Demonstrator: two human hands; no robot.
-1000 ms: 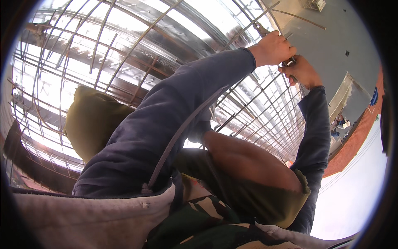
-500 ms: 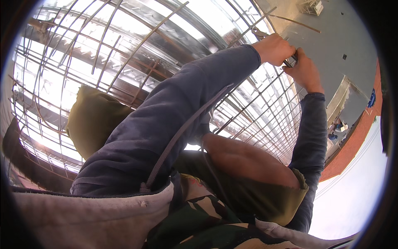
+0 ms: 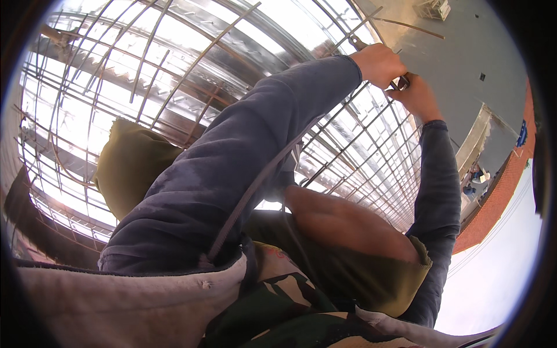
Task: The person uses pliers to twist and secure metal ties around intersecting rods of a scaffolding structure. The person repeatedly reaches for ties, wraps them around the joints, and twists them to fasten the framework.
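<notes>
A dark plier-like hand tool (image 3: 357,42) sits at the upper right, its jawed head beside a rebar end at the edge of the steel mesh (image 3: 348,122). My left hand (image 3: 378,65) is closed around it just behind the head. My right hand (image 3: 416,97) grips its dark handle end, close to the left hand. Fingers cover most of the tool, so its exact kind is unclear. Both arms reach up and forward in blue-grey sleeves, and my bent knees show below them.
Shiny ribbed metal sheeting (image 3: 249,43) lies under the mesh. Loose rebar ends stick out at the left. A thin rod (image 3: 409,27) juts over the grey floor (image 3: 458,64). Further right are a brick-red wall (image 3: 493,203) and a distant person (image 3: 478,175).
Both hands have shifted slightly left. The right hand and its handle have turned, and a bright gap now shows beside the handle between the hands.
</notes>
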